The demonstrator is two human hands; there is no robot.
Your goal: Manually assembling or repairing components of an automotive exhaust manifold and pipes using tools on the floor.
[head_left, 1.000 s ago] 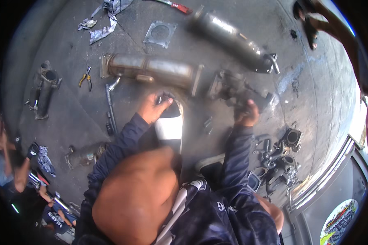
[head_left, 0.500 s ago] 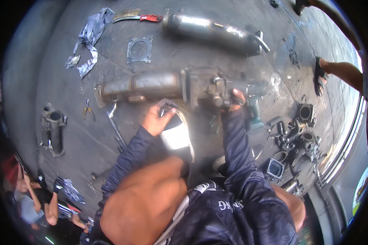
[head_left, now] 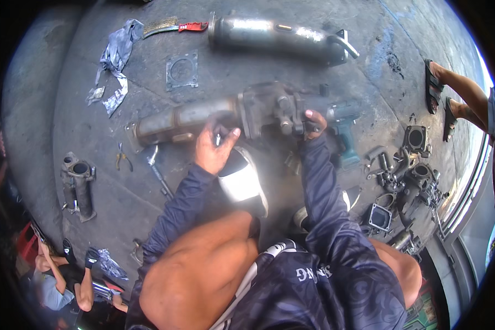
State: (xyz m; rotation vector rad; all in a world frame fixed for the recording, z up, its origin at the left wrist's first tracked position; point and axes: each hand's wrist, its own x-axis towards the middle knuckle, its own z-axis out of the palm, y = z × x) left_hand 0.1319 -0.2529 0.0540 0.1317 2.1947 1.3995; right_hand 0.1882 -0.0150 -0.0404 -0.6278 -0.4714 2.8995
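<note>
My left hand [head_left: 212,151] is closed in a pinch around a small silver bolt-like piece [head_left: 218,139], just in front of a long metal exhaust pipe [head_left: 203,114]. A dark, blocky valve housing [head_left: 267,110] with round fittings is joined to the pipe's right end. My right hand [head_left: 314,125] grips the housing's right side, thumb uppermost; its other fingers are partly hidden. Right beside that hand, a teal and black cordless power tool [head_left: 345,137] lies on the floor.
Beyond lies a larger metal canister [head_left: 275,38], with a flat square gasket plate [head_left: 181,70], red-handled wire brush [head_left: 192,26] and grey rag [head_left: 121,47]. Pliers [head_left: 124,157], a ratchet [head_left: 159,170] and a twin-port casting [head_left: 78,184] lie left. Metal parts [head_left: 412,187] and a sandalled person [head_left: 462,93] are right.
The housing end of the pipe assembly has swung slightly away from me, with my right hand still on it. My left hand has turned a little, showing the small silver piece more plainly.
</note>
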